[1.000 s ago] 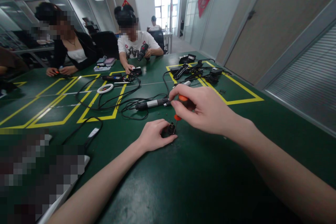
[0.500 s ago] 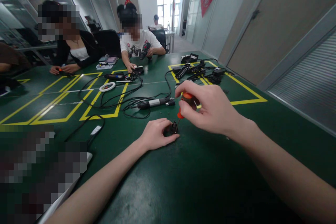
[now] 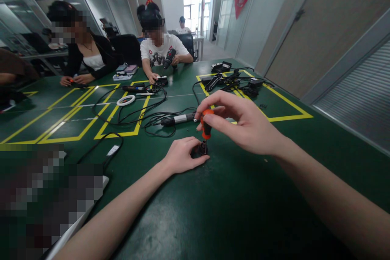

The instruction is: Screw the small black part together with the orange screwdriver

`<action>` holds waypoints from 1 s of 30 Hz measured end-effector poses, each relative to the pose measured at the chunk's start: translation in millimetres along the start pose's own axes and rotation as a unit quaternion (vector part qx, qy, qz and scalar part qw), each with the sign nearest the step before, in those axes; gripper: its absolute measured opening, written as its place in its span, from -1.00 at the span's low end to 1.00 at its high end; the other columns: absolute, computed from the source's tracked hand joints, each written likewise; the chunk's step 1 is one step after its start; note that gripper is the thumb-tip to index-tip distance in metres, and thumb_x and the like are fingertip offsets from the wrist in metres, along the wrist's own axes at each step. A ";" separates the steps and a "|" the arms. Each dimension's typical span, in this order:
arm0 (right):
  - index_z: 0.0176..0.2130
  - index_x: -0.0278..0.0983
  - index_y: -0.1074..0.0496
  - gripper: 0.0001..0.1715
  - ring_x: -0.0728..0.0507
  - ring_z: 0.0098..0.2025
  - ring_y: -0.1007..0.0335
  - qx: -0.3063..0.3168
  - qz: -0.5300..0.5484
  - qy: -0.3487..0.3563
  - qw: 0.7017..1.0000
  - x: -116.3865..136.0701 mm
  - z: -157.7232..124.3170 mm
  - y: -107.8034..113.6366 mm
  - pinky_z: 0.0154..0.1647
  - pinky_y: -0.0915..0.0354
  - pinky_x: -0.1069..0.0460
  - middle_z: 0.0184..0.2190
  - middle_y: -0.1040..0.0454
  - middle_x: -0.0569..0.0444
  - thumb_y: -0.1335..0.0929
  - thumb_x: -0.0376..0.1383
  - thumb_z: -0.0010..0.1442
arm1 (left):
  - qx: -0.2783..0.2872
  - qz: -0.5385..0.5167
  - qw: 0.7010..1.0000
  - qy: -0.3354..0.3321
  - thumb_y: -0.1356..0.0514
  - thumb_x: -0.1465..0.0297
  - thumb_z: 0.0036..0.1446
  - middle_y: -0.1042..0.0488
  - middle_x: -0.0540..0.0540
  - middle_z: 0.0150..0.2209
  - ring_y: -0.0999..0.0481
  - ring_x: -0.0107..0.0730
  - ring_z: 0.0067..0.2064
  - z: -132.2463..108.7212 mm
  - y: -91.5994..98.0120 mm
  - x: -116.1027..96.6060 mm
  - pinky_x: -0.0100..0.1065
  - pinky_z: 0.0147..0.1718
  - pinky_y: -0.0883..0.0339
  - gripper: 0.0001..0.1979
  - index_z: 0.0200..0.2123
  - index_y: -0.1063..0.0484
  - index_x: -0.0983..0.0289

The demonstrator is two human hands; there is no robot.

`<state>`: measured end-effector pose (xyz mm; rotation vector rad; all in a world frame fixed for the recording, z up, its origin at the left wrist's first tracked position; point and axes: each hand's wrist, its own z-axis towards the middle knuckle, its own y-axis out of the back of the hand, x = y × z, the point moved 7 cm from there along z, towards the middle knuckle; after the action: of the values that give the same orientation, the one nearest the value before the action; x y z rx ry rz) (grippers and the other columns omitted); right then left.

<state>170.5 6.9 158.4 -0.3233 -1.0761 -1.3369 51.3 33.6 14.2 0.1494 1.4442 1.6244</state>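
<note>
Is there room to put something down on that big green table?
Yes: mostly bare table between the left forearm and right forearm, and between the right forearm and rightmost yellow tape. It's crowded around the screwdriver, and farther back with the silver-and-black tool and black pile.

Screwdriver: orange and black handle, nearly upright, shaft pointing down. Dark part: small, upright tube on top, mid-scene; shaft at tube's right, tip contact unclear.
</note>
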 end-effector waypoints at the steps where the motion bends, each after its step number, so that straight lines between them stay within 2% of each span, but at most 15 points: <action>1: -0.15 -0.28 -0.46 -0.92 -0.08 -0.30 -0.53 0.004 0.037 -0.015 0.999 -3.5 0.5 -0.3 -0.25 -0.44 0.01 -0.24 -0.54 0.05 -0.36 -0.32 0.36 | 0.000 0.004 1.000 0.000 -0.36 0.18 0.17 -0.33 -0.08 -0.50 -0.33 -0.43 -0.46 -0.1 0.1 0.1 -0.39 -0.45 -0.10 -0.71 -0.41 -0.42 0.25; 7: -0.20 -0.30 -0.52 -0.85 -0.12 -0.23 -0.54 0.038 0.238 -0.084 0.967 -22.8 4.5 -5.9 -0.16 -0.44 -0.04 -0.23 -0.56 0.00 -0.33 -0.34 0.32 | -0.002 0.006 1.000 0.001 -0.36 0.17 0.17 -0.32 -0.08 -0.50 -0.33 -0.44 -0.47 -0.2 0.7 0.9 -0.39 -0.45 -0.12 -0.69 -0.44 -0.40 0.24; 11: -0.30 -0.33 -0.53 -0.78 -0.12 -0.33 -0.44 0.044 0.338 -0.114 0.933 -27.6 4.6 -14.1 -0.27 -0.37 -0.02 -0.38 -0.51 0.02 -0.29 -0.33 0.26 | -0.005 0.006 1.000 -0.003 -0.36 0.18 0.17 -0.31 -0.09 -0.52 -0.34 -0.44 -0.47 -0.2 0.2 0.3 -0.39 -0.45 -0.13 -0.70 -0.43 -0.41 0.24; 14: -0.28 -0.33 -0.51 -0.76 -0.08 -0.44 -0.32 0.050 0.389 -0.120 0.912 -27.6 2.7 -22.9 -0.39 -0.27 0.02 -0.45 -0.47 0.05 -0.28 -0.28 0.25 | -0.009 0.004 1.000 -0.003 -0.37 0.18 0.16 -0.32 -0.09 -0.51 -0.35 -0.44 -0.47 -0.4 0.2 0.3 -0.39 -0.45 -0.14 -0.71 -0.41 -0.43 0.24; 17: -0.23 -0.29 -0.44 -0.83 -0.02 -0.50 -0.26 0.029 0.418 -0.114 0.901 -29.0 1.0 -26.7 -0.44 -0.20 0.04 -0.37 -0.47 0.09 -0.35 -0.23 0.20 | -0.007 0.002 1.000 -0.003 -0.37 0.18 0.16 -0.32 -0.08 -0.51 -0.35 -0.43 -0.47 -0.5 -0.1 0.6 -0.39 -0.45 -0.14 -0.71 -0.42 -0.42 0.24; 21: -0.28 -0.25 -0.34 -0.84 0.01 -0.49 -0.31 -0.010 0.416 -0.116 0.902 -35.5 1.2 -25.3 -0.41 -0.22 0.06 -0.35 -0.44 0.17 -0.42 -0.30 0.15 | -0.004 0.005 1.000 0.001 -0.36 0.19 0.15 -0.32 -0.08 -0.52 -0.35 -0.43 -0.47 -0.2 -0.2 0.4 -0.39 -0.45 -0.13 -0.71 -0.42 -0.41 0.23; 25: -0.29 -0.30 -0.44 -0.83 -0.06 -0.46 -0.42 0.006 0.417 -0.119 0.901 -38.9 3.0 -27.1 -0.38 -0.30 0.01 -0.40 -0.46 0.11 -0.36 -0.22 0.23 | 0.002 -0.001 1.000 0.009 -0.34 0.29 0.10 -0.28 -0.10 -0.54 -0.30 -0.45 -0.50 0.6 -0.5 -0.5 -0.40 -0.47 -0.11 -0.78 -0.44 -0.37 0.23; 28: -0.31 -0.31 -0.46 -0.76 -0.05 -0.51 -0.34 0.001 0.417 -0.124 0.900 -40.5 2.3 -28.1 -0.42 -0.25 0.01 -0.48 -0.41 0.12 -0.32 -0.18 0.27 | 0.006 -0.007 1.000 0.008 -0.31 0.32 0.09 -0.27 -0.10 -0.54 -0.29 -0.45 -0.50 0.8 -1.0 -1.2 -0.40 -0.46 -0.11 -0.80 -0.46 -0.35 0.22; 30: -0.27 -0.27 -0.44 -0.78 -0.04 -0.53 -0.27 -0.016 0.420 -0.126 0.899 -41.6 1.4 -27.8 -0.44 -0.21 0.02 -0.49 -0.40 0.14 -0.33 -0.16 0.25 | 0.007 -0.013 1.000 0.006 -0.30 0.31 0.10 -0.28 -0.09 -0.53 -0.30 -0.44 -0.49 0.8 -1.0 -1.3 -0.40 -0.45 -0.12 -0.79 -0.47 -0.34 0.22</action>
<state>150.8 26.1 116.6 -0.8918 -0.9488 -0.5389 53.1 33.2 14.2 0.1278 1.4623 1.5961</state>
